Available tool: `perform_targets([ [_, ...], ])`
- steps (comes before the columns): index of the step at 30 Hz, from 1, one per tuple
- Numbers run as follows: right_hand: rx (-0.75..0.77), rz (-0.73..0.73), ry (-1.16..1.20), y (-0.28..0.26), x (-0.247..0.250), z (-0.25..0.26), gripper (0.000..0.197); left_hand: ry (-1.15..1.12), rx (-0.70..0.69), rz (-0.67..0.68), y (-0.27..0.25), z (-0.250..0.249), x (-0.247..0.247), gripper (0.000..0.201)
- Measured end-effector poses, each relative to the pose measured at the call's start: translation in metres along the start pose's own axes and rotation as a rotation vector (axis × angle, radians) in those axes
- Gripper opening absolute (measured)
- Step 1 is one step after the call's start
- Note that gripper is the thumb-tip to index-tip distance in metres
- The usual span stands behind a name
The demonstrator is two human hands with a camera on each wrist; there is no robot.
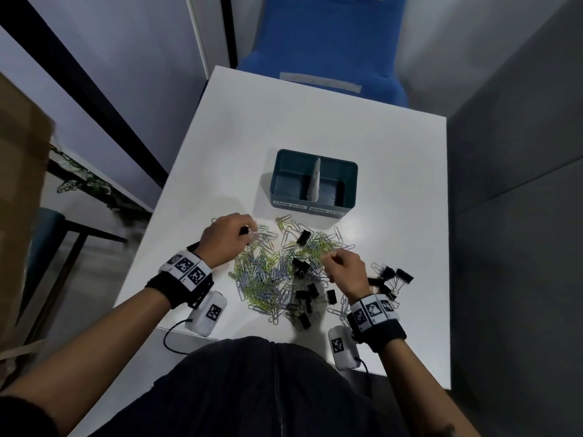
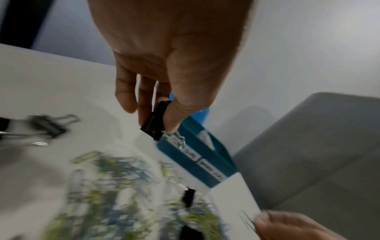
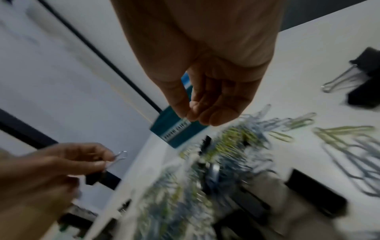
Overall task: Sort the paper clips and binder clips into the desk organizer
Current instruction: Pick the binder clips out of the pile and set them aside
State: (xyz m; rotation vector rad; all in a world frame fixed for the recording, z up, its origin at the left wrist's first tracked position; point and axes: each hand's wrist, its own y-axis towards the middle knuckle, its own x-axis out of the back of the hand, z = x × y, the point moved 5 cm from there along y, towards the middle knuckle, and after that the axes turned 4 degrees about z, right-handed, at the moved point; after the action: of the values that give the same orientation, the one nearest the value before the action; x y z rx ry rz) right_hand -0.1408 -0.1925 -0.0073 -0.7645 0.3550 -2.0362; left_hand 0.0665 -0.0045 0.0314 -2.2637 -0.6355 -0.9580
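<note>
A teal desk organizer with a white divider and two front labels stands mid-table. In front of it lies a heap of green, blue and silver paper clips, with black binder clips scattered in and beside it. My left hand is raised at the heap's left edge. Its thumb and fingers pinch a black binder clip whose wire handles point toward the organizer. My right hand hovers over the heap's right side and pinches a thin pale paper clip between thumb and fingertips.
The white table has bare surface around and behind the organizer. A blue chair stands past the far edge and a grey partition on the right. The near table edge is at my body, and sensor packs hang from both wrists.
</note>
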Motion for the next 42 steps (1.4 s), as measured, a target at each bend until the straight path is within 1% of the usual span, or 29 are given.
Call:
perform_targets([
  [2, -0.037, -0.009, -0.165, 0.010, -0.008, -0.022, 0.014, 0.062, 0.168, -0.006, 0.004, 0.038, 0.002, 0.009],
  [4, -0.060, -0.016, -0.195, 0.016, -0.014, -0.036, 0.012, 0.083, 0.304, -0.012, 0.005, 0.071, 0.006, 0.011],
  [7, -0.043, -0.065, -0.228, 0.017, -0.014, -0.038, 0.010, 0.055, 0.414, -0.024, 0.008, 0.107, 0.011, 0.011],
  [9, -0.014, -0.068, -0.278, 0.014, -0.011, -0.038, 0.010, 0.031, 0.450, -0.025, 0.009, 0.124, 0.009, 0.009],
  [12, 0.054, -0.036, -0.484, 0.007, -0.005, -0.046, 0.015, -0.041, 0.499, -0.041, 0.007, 0.141, 0.001, 0.005],
  [15, 0.070, 0.007, -0.646, -0.003, 0.000, -0.063, 0.022, -0.082, 0.500, -0.063, 0.006, 0.148, -0.007, 0.009],
  [17, 0.061, 0.006, -0.685, -0.011, 0.003, -0.072, 0.026, -0.032, 0.480, -0.076, 0.006, 0.143, -0.007, 0.012],
  [18, 0.064, 0.005, -0.703, -0.015, 0.003, -0.074, 0.028, 0.034, 0.469, -0.083, 0.005, 0.138, -0.005, 0.014],
  [20, 0.092, 0.032, -0.746, -0.021, 0.000, -0.078, 0.036, 0.188, 0.420, -0.111, 0.003, 0.122, -0.003, 0.015],
  [21, 0.111, 0.059, -0.764, -0.023, -0.004, -0.079, 0.041, 0.244, 0.371, -0.133, 0.002, 0.111, -0.004, 0.017],
  [23, 0.153, 0.104, -0.803, -0.025, -0.012, -0.080, 0.045, 0.290, 0.248, -0.151, 0.001, 0.084, -0.010, 0.018],
  [24, 0.163, 0.120, -0.813, -0.025, -0.016, -0.080, 0.045, 0.284, 0.175, -0.134, 0.002, 0.068, -0.017, 0.018],
  [25, 0.169, 0.129, -0.814, -0.024, -0.020, -0.081, 0.044, 0.268, 0.087, -0.095, 0.003, 0.052, -0.027, 0.018],
  [27, 0.173, 0.135, -0.807, -0.021, -0.027, -0.081, 0.042, 0.262, -0.103, 0.045, 0.005, 0.020, -0.056, 0.020],
  [29, 0.166, 0.127, -0.795, -0.017, -0.030, -0.082, 0.039, 0.319, -0.264, 0.174, 0.007, -0.009, -0.086, 0.024],
  [32, 0.164, 0.098, -0.784, -0.012, -0.032, -0.078, 0.032, 0.392, -0.415, 0.300, 0.010, -0.036, -0.124, 0.039],
  [34, 0.160, 0.083, -0.790, -0.010, -0.034, -0.072, 0.025, 0.514, -0.508, 0.349, 0.013, -0.044, -0.142, 0.052],
  [36, 0.155, 0.079, -0.800, -0.009, -0.037, -0.067, 0.018, 0.621, -0.565, 0.362, 0.015, -0.051, -0.151, 0.061],
  [38, 0.138, 0.083, -0.786, -0.006, -0.038, -0.064, 0.017, 0.669, -0.571, 0.352, 0.017, -0.057, -0.152, 0.063],
  [42, 0.100, 0.060, -0.729, -0.003, -0.038, -0.063, 0.027, 0.593, -0.523, 0.330, 0.023, -0.062, -0.147, 0.054],
])
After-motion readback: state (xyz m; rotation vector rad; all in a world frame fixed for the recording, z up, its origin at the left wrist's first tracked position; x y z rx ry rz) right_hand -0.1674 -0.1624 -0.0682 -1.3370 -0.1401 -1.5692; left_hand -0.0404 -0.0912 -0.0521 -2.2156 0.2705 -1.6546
